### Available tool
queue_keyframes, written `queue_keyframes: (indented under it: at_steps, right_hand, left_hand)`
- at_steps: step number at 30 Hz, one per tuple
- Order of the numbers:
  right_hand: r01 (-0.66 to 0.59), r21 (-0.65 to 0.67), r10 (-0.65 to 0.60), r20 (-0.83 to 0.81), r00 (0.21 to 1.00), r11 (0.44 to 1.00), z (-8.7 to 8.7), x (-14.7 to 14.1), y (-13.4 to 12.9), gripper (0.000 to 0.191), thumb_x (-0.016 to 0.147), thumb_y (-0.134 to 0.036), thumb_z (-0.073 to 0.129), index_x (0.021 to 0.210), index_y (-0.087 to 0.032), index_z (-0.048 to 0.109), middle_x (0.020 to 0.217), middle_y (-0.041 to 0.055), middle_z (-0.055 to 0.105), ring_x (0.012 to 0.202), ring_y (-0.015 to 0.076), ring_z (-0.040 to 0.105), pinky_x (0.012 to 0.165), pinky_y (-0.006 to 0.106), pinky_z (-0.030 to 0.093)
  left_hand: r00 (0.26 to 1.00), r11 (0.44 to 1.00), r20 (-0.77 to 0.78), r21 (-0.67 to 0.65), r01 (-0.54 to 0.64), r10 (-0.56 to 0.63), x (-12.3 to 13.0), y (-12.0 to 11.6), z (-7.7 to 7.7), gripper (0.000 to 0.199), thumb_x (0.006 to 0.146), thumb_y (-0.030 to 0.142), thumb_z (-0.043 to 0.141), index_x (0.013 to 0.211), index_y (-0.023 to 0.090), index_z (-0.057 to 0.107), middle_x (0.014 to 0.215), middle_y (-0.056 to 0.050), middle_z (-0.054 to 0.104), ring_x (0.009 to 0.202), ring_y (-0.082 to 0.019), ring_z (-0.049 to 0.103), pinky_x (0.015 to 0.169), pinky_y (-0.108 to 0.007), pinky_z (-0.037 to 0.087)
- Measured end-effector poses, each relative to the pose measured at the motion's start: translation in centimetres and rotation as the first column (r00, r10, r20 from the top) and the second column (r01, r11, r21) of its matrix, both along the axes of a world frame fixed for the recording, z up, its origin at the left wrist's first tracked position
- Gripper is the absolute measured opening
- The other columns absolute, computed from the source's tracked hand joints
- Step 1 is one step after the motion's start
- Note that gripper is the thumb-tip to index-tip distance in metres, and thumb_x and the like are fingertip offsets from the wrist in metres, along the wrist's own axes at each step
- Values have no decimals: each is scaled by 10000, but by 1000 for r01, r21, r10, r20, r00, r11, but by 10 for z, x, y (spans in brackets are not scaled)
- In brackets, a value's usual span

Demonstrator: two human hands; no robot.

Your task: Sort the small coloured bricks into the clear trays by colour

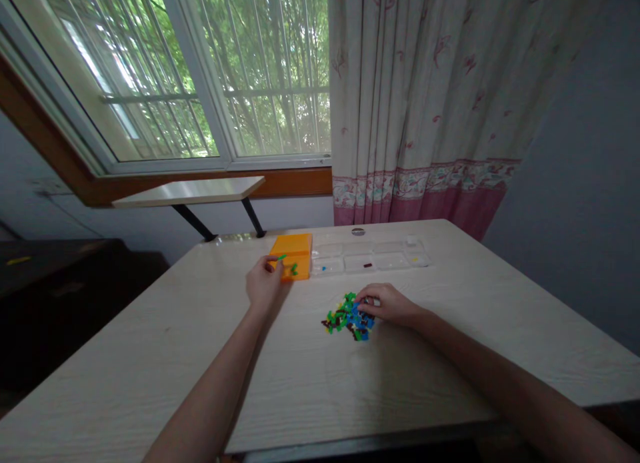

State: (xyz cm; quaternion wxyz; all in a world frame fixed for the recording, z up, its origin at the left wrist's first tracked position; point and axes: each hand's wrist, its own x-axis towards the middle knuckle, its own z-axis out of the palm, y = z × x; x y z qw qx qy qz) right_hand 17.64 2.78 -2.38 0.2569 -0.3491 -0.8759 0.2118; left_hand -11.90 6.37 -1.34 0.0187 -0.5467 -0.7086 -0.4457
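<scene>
Over the orange tray (291,242), my left hand (261,284) pinches a small green plastic piece (281,257) between thumb and fingers. A few more green pieces (294,270) lie in the tray's near part. My right hand (389,304) is at the right side of a loose pile of small building pieces (350,316) in green, blue, dark brown and yellow. Its fingers are curled together at the blue pieces; whatever they grip is hidden.
A clear compartment tray (344,271) adjoins the orange one, with a blue piece (324,268), a dark brown piece (367,265) and a yellow piece (415,259) in it. Behind stand a raised shelf (200,190) and a curtain (400,116). The pale table (200,356) carries everything.
</scene>
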Motion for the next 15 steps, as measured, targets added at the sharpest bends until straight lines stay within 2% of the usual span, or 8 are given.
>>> queue_keyframes:
  at_steps: [3,7,11,15]
  right_hand:
    - [8,-5,-8,-22,1000,1000,-1,1,1,185,755,-287,556,854,-159,646,761,38,633,651,115,544,623,208,415]
    - [9,-12,-10,-44,999,1000,-1,1,1,177,754,-276,552,845,-153,642,753,36,627,642,111,535,615,205,412]
    - [10,-25,-11,-45,999,1000,0,1,0,178,754,-274,547,846,-152,639,749,36,626,628,109,528,602,206,412]
    - [25,-41,-27,-53,998,999,0,0,1,178,751,-286,551,837,-159,642,735,32,629,624,111,531,600,212,413]
  left_hand:
    - [988,971,-91,-196,-139,123,-12,2,0,290,699,440,508,853,226,629,705,-38,620,641,-195,567,509,-253,375]
    - [979,926,-167,-336,-171,120,-11,2,2,344,677,502,506,860,245,642,818,-74,656,743,-254,590,546,-286,397]
    - [975,928,-204,-338,-155,89,-9,0,3,394,665,546,502,867,243,651,837,-94,663,751,-275,592,524,-286,378]
    - [976,967,-206,-227,-117,70,-8,-3,5,399,689,549,479,857,227,648,754,-78,650,672,-243,582,478,-258,321]
